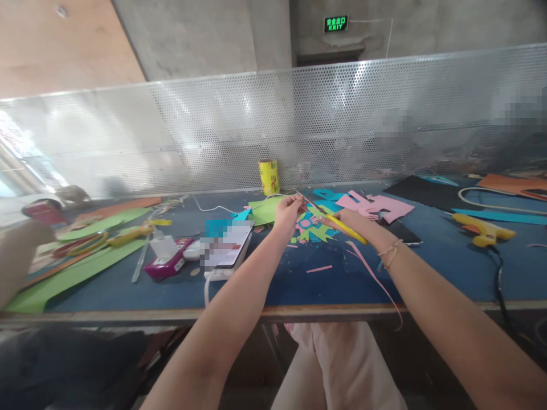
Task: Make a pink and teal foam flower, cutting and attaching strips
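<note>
Yellow-handled scissors point(347, 229) are gripped in right hand point(358, 221), held over cut paper scraps point(317, 232) on table point(282, 282), blades pointed toward left hand point(291, 209). Left fingertips are pinched together; what's pinched can't be made out.

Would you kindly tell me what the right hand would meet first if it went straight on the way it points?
Probably the left hand, since the yellow-handled scissors in the right hand point towards it, though depth is hard to judge from this one view.
</note>
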Action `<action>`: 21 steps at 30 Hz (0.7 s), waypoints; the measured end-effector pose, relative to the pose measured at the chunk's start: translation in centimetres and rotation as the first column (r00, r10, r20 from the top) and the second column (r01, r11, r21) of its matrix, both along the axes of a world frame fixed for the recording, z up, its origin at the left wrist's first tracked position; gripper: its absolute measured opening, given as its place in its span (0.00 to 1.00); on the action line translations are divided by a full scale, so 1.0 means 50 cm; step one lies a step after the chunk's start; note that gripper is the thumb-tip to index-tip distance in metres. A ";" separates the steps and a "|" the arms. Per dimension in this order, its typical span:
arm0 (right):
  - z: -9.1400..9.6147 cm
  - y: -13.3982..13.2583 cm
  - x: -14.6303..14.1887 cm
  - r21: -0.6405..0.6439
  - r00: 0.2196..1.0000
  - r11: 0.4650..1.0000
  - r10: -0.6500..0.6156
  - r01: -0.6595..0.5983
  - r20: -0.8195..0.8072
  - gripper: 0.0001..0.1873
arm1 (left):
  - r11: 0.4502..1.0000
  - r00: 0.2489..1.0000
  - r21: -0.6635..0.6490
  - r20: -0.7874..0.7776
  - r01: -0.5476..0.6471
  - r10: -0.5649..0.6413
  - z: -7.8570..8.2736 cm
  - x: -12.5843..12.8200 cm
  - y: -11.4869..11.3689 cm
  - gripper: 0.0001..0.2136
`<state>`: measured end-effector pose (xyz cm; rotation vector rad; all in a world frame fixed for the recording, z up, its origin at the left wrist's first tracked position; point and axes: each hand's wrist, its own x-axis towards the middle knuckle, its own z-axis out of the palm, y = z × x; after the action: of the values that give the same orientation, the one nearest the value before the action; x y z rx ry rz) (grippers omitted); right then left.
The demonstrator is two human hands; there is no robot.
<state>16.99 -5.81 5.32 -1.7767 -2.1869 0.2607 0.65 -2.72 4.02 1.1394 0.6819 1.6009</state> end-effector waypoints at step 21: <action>-0.003 -0.002 -0.003 0.060 1.000 0.998 0.015 -0.013 -0.027 0.31 | 0.997 0.998 0.056 0.021 0.052 -0.054 -0.005 0.008 0.002 0.07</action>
<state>16.82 -5.92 5.19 -1.7164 -2.1658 0.2190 1.05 -2.64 3.77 1.1687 0.5911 1.5938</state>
